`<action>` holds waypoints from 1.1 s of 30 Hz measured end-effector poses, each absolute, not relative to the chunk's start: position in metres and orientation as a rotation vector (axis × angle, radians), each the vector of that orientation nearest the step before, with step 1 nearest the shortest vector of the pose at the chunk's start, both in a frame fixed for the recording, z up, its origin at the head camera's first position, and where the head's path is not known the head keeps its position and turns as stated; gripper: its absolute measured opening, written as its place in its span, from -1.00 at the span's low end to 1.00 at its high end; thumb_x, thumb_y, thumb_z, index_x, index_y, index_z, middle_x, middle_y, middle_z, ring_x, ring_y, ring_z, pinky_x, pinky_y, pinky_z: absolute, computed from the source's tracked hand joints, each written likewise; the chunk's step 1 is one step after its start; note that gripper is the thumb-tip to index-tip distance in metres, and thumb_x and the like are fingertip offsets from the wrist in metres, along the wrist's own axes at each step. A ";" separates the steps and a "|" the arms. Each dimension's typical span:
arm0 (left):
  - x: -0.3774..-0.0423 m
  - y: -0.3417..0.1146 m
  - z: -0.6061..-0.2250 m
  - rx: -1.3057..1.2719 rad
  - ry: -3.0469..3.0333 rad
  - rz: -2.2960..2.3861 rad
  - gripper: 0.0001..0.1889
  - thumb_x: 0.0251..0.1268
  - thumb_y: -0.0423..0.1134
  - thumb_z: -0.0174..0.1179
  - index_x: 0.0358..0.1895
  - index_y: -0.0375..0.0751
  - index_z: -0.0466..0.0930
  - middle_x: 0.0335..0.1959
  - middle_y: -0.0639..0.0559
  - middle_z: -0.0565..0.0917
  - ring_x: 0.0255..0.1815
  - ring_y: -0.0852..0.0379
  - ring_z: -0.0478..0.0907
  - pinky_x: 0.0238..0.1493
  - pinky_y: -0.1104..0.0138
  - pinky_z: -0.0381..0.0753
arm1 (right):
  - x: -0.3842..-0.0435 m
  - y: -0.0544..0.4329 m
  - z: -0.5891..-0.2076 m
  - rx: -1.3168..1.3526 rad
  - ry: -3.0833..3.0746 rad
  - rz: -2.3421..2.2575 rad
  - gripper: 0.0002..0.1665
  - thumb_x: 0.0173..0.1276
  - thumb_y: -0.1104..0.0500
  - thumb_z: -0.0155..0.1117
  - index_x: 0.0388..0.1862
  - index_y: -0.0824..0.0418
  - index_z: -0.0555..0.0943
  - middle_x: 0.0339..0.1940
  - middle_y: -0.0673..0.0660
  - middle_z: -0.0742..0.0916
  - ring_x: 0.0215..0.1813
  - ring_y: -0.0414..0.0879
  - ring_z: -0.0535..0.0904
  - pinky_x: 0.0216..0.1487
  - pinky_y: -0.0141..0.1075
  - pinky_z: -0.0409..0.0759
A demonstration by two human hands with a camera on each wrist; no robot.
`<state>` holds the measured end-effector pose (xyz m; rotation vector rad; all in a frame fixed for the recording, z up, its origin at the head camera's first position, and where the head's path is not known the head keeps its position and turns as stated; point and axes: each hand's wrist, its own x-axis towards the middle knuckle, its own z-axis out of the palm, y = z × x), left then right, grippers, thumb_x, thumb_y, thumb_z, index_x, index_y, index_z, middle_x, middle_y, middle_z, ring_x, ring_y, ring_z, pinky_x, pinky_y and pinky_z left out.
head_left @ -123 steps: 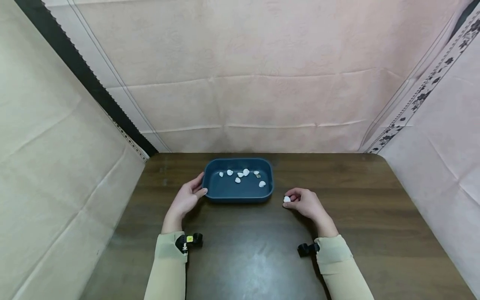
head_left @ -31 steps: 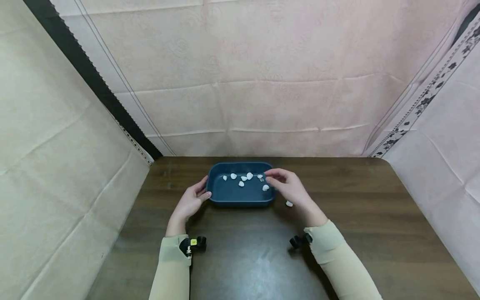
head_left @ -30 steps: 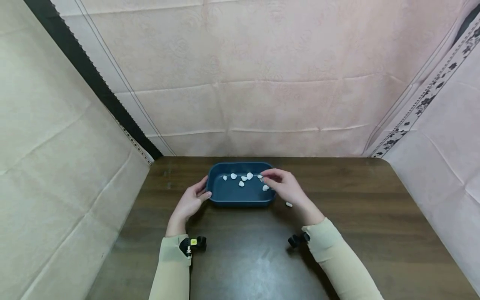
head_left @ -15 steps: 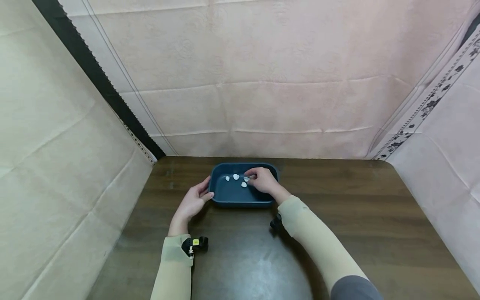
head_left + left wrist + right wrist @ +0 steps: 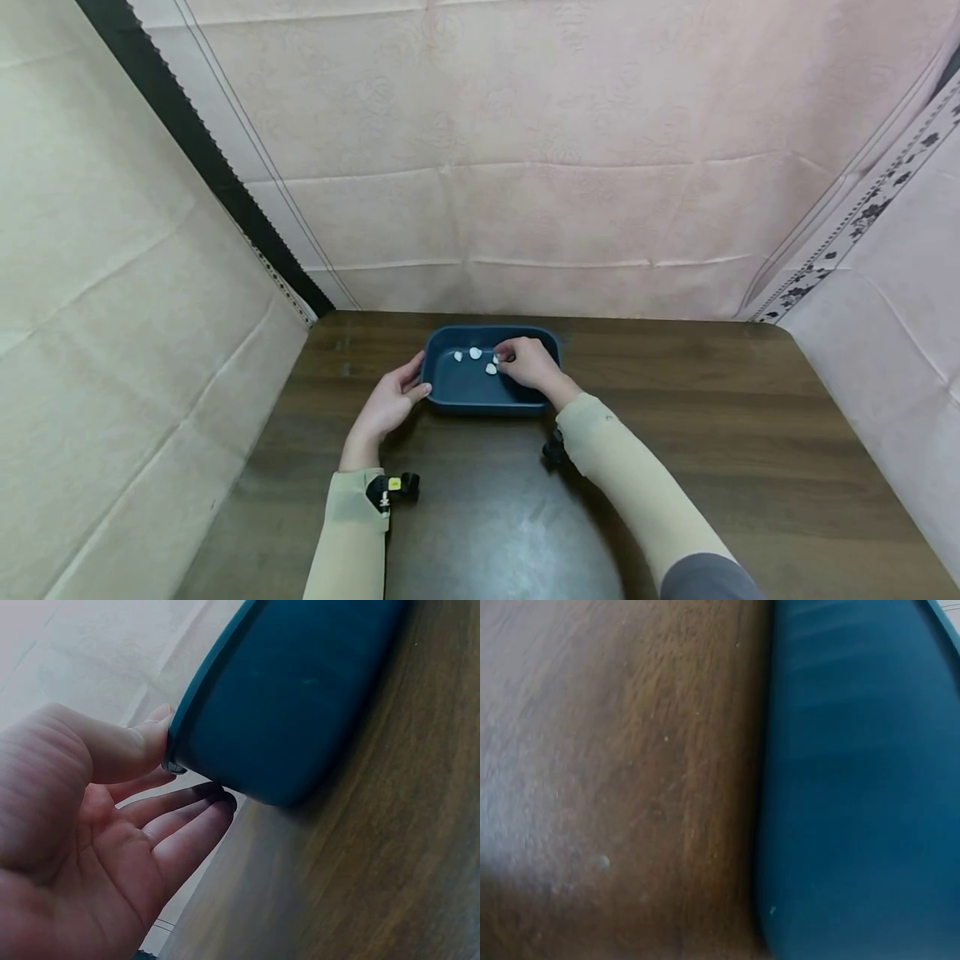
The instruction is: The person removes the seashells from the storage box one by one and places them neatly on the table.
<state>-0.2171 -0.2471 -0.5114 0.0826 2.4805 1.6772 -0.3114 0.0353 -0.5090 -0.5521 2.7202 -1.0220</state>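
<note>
A blue rectangular tray point(image 5: 491, 393) stands on the wooden table, holding small white shells point(image 5: 475, 353). At its left end my left hand point(image 5: 387, 406) grips the rim. In the left wrist view my left thumb lies at the rim and the other fingers reach the outer wall. My right hand point(image 5: 528, 364) reaches over the right end of the tray, thumb and index finger pinching at a shell that they mostly hide. A white shell point(image 5: 491, 369) lies just left of those fingertips. The right hand covers the tray's right part. Only tray wall and table show in the right wrist view.
The brown wooden table point(image 5: 675, 433) extends to both sides and in front of the tray. Pale cloth point(image 5: 525, 208) hangs behind it and at both sides. Black wrist cameras point(image 5: 405, 486) sit on the sleeves.
My right hand held a white shell right of the tray, then left it on the table and moved left into the tray among the shells. My left hand has stayed at the rim.
</note>
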 end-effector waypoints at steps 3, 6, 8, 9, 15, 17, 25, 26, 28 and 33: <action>-0.217 -0.247 -0.511 0.086 2.479 1.678 -0.31 0.66 -0.36 0.16 0.73 -0.15 0.15 0.70 -0.19 0.22 0.60 -0.21 0.34 0.49 0.00 0.41 | -0.311 0.035 -0.508 -0.535 2.740 -1.005 -0.64 0.54 0.25 0.38 0.26 0.25 0.75 -0.01 0.12 0.78 0.01 0.01 0.64 0.19 -0.05 0.67; -0.217 -0.247 -0.511 0.081 2.471 1.684 -0.31 0.66 -0.36 0.16 0.73 -0.16 0.15 0.70 -0.19 0.22 0.60 -0.20 0.33 0.49 0.00 0.41 | -0.311 0.033 -0.508 -0.511 2.760 -0.963 -0.62 0.54 0.22 0.40 0.27 0.24 0.74 0.05 0.15 0.78 0.04 0.02 0.64 0.23 -0.03 0.67; -0.217 -0.247 -0.511 0.080 2.468 1.684 -0.32 0.66 -0.36 0.15 0.73 -0.15 0.15 0.70 -0.19 0.22 0.61 -0.20 0.33 0.49 -0.01 0.41 | -0.312 0.032 -0.508 -0.496 2.777 -0.928 -0.62 0.54 0.18 0.42 0.28 0.23 0.74 0.08 0.15 0.78 0.04 0.03 0.64 0.24 -0.03 0.68; -0.217 -0.247 -0.511 0.077 2.464 1.688 -0.31 0.67 -0.36 0.15 0.73 -0.15 0.15 0.70 -0.19 0.22 0.61 -0.20 0.33 0.49 -0.01 0.41 | -0.313 0.032 -0.509 -0.491 2.785 -0.910 -0.61 0.55 0.16 0.42 0.28 0.23 0.74 0.09 0.16 0.78 0.04 0.03 0.64 0.24 -0.03 0.68; -0.217 -0.247 -0.511 0.076 2.461 1.697 -0.32 0.66 -0.35 0.16 0.73 -0.14 0.16 0.71 -0.17 0.22 0.61 -0.20 0.33 0.49 -0.01 0.41 | -0.314 0.028 -0.508 -0.482 2.821 -0.833 -0.65 0.56 0.13 0.41 0.23 0.20 0.77 0.10 0.15 0.78 0.02 0.02 0.66 0.24 -0.02 0.69; -0.217 -0.247 -0.511 0.080 2.464 1.694 -0.32 0.66 -0.35 0.16 0.73 -0.14 0.16 0.71 -0.16 0.22 0.61 -0.20 0.33 0.49 -0.01 0.42 | -0.314 0.026 -0.508 -0.485 2.830 -0.817 -0.69 0.56 0.13 0.41 0.19 0.20 0.78 0.09 0.15 0.78 0.01 0.01 0.66 0.23 -0.03 0.69; -0.216 -0.248 -0.513 0.102 2.476 1.680 -0.32 0.66 -0.34 0.16 0.73 -0.13 0.16 0.71 -0.16 0.21 0.61 -0.20 0.33 0.49 -0.02 0.41 | -0.313 0.023 -0.512 -0.480 2.829 -0.809 -0.77 0.53 0.13 0.45 0.08 0.15 0.82 0.01 0.11 0.79 -0.05 -0.02 0.66 0.16 -0.06 0.72; -0.216 -0.248 -0.513 0.102 2.477 1.678 -0.32 0.67 -0.34 0.16 0.73 -0.13 0.16 0.71 -0.16 0.21 0.61 -0.20 0.33 0.49 -0.02 0.41 | -0.313 0.024 -0.513 -0.483 2.828 -0.820 -0.77 0.53 0.13 0.46 0.08 0.15 0.82 0.01 0.10 0.79 -0.05 -0.02 0.67 0.17 -0.06 0.71; -0.217 -0.248 -0.513 0.102 2.478 1.675 -0.32 0.67 -0.33 0.16 0.73 -0.13 0.16 0.71 -0.16 0.21 0.61 -0.20 0.33 0.49 -0.02 0.41 | -0.313 0.024 -0.514 -0.488 2.824 -0.855 -0.77 0.52 0.15 0.47 0.08 0.15 0.81 0.00 0.10 0.80 -0.03 -0.03 0.67 0.18 -0.06 0.71; -0.217 -0.247 -0.512 0.084 2.480 1.673 -0.32 0.67 -0.34 0.16 0.73 -0.13 0.16 0.71 -0.16 0.21 0.61 -0.20 0.34 0.49 -0.02 0.41 | -0.314 0.026 -0.516 -0.478 2.801 -0.963 -0.71 0.51 0.21 0.45 0.17 0.16 0.77 0.06 0.11 0.78 0.05 -0.01 0.67 0.26 -0.04 0.68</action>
